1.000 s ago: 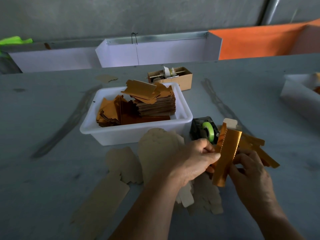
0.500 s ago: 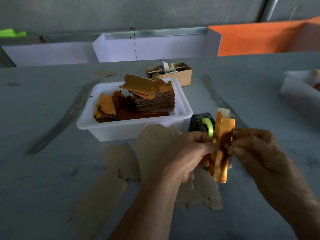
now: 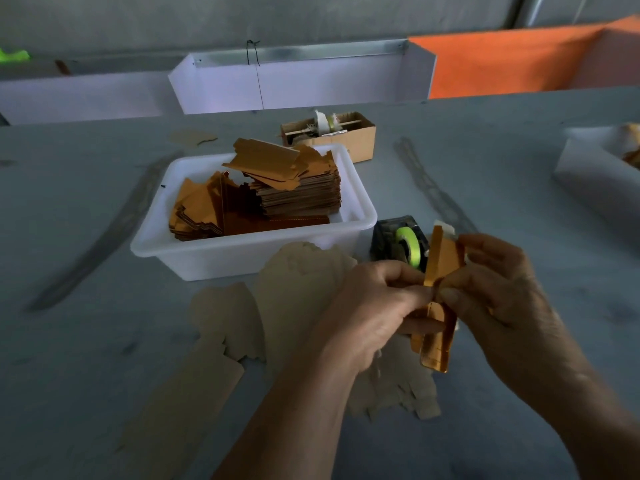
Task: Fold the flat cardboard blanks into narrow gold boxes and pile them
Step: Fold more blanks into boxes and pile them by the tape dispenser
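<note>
Head view looks down at my two hands meeting at about five o'clock over the grey desk (image 3: 86,341), both busy with one narrow gold cardboard box blank (image 3: 437,313) held upright between them. My left hand (image 3: 367,306) has its fingers curled, thumb and forefinger pinching the blank's near edge at mid-height, while my right hand (image 3: 498,296) wraps the far side, fingers curled round the panel and thumb pressing the fold toward the left. At eleven o'clock from my hands sits the white plastic tub (image 3: 242,258) with its stack of flat gold blanks (image 3: 294,192); just at twelve o'clock is the black tape dispenser with a green roll (image 3: 405,242), and past the tub a small brown cardboard carton (image 3: 360,140). Plain brown cardboard cutouts (image 3: 221,317) lie spread on the desk under and to nine o'clock of my wrists. I judge the step to be closing the long side seam so the blank becomes a tube. To do it well I should keep both pinches on the scored creases, bring the edges level along the whole length before pressing, and not squeeze the middle, since thin foil card will likely dent. I cannot make out a pile of finished boxes.
</note>
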A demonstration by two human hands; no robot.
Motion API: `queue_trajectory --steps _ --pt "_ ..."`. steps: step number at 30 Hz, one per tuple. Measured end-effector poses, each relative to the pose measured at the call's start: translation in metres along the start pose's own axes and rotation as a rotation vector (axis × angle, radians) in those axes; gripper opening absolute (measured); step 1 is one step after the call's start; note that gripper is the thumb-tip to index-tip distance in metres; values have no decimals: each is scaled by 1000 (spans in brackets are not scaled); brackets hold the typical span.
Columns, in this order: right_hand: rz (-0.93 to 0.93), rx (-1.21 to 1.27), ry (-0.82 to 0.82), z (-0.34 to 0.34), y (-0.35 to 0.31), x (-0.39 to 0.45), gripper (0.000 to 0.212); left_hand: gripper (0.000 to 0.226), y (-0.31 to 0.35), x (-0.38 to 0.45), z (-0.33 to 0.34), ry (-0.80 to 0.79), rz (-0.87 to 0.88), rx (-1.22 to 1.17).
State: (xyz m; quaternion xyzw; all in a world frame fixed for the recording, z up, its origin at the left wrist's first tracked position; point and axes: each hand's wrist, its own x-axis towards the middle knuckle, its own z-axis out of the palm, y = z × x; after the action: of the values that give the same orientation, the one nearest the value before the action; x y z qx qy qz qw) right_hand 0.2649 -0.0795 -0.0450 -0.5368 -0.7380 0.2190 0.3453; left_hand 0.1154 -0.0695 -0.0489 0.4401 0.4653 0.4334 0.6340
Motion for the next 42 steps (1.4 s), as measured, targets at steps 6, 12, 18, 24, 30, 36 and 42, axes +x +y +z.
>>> queue_trajectory --steps 6,12,18,24,30,36,42 --pt "0 2 55 2 -2 4 13 13 0 0 -6 -54 -29 -9" --pt "6 -98 28 2 -3 6 12 7 -1 0 -6 -89 -26 4" --pt "1 -193 28 5 -8 7 17 12 -7 2 -3 -32 -24 13" --pt "49 -349 101 7 -22 3 18 15 -6 -1 -2 1 42 36" --pt "111 -530 123 0 -27 3 28 17 -7 -3 -4 22 79 20" --pt "124 -264 127 -7 -14 14 35 13 -3 -4 -3 27 64 -101" --pt "130 39 50 -1 -18 10 23 8 0 -8 -6 7 60 -79"
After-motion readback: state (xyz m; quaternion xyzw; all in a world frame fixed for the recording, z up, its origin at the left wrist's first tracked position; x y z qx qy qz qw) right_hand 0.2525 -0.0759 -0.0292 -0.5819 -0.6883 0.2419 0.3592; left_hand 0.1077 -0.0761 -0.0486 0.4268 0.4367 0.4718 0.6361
